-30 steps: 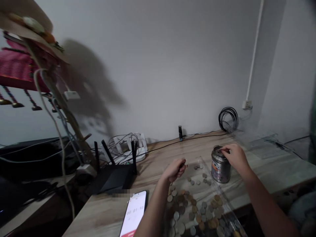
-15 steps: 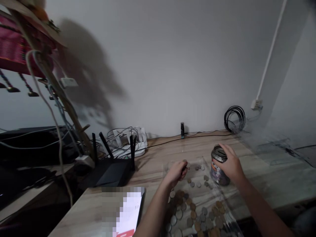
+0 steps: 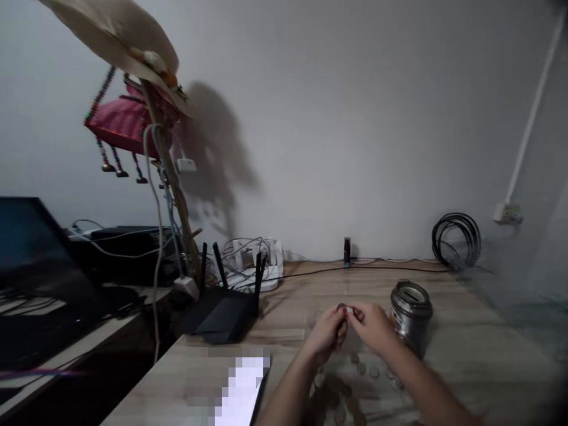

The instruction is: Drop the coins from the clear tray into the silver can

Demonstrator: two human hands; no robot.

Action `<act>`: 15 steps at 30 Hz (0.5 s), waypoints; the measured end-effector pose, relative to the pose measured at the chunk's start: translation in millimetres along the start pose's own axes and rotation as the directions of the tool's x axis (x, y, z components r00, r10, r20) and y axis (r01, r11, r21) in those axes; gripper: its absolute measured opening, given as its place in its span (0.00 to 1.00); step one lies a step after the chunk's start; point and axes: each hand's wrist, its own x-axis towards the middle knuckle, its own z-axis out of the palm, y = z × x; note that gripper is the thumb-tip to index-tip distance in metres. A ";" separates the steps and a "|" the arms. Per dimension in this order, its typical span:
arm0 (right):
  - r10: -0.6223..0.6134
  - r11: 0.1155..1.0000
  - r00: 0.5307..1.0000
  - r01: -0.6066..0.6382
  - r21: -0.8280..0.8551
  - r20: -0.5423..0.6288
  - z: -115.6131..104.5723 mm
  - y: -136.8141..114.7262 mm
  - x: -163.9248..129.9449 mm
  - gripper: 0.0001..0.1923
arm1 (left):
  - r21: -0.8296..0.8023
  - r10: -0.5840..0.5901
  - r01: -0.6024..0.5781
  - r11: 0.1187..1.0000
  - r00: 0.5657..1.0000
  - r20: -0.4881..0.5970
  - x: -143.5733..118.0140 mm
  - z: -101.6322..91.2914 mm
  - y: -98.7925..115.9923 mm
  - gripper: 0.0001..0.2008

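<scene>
My left hand (image 3: 327, 336) is closed, its thumb and fingers around a dark coin (image 3: 341, 306) whose edge shows at the top. My right hand (image 3: 371, 326) meets it, fingertips pinched on a paler coin (image 3: 349, 310). Whether more coins are inside the left fist I cannot tell. Just right of my right wrist stands an upright metal money tin (image 3: 412, 316) with a slot in its lid, touched by neither hand. Loose coins (image 3: 339, 393) lie below my hands on a clear plastic sheet or tray, partly hidden by my forearms and blurred.
A phone (image 3: 242, 390) lies on the table at front left. Behind it sit a black router (image 3: 226, 313) and a white cable tangle (image 3: 261, 266). A small dark bottle (image 3: 347, 252) and coiled black cable (image 3: 456, 241) stand by the wall. A laptop (image 3: 39, 254) is far left.
My right hand has left the tin and come over to my left hand, where it now pinches a coin. The view has turned left and up.
</scene>
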 end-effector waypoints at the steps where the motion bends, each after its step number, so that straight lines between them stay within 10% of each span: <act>1: -0.002 1.000 1.000 0.002 0.027 0.017 3.5 0.5 2.3 0.17 | -0.018 -0.004 0.005 1.000 1.000 0.008 -1.1 1.0 1.5 0.23; 5: -0.054 0.997 0.973 0.041 -0.060 -0.226 -26.0 21.3 -1.1 0.17 | -0.033 -0.001 0.003 0.999 0.998 0.059 -3.1 4.8 3.7 0.24; 8: 0.048 0.956 0.885 -0.176 -0.236 -0.463 -67.7 49.5 -10.3 0.15 | 0.095 -0.028 0.020 0.995 0.996 0.083 -1.7 5.5 -0.3 0.27; 11: 0.266 0.854 0.836 -0.435 -0.285 -0.479 -93.7 79.4 -15.8 0.11 | 0.219 -0.091 0.059 0.974 0.987 0.135 -0.6 4.9 -4.9 0.27; 15: 0.326 0.849 0.864 -0.446 -0.284 -0.384 -101.3 100.6 -15.1 0.10 | 0.260 -0.097 0.061 0.964 0.987 0.130 -1.4 4.2 -6.7 0.27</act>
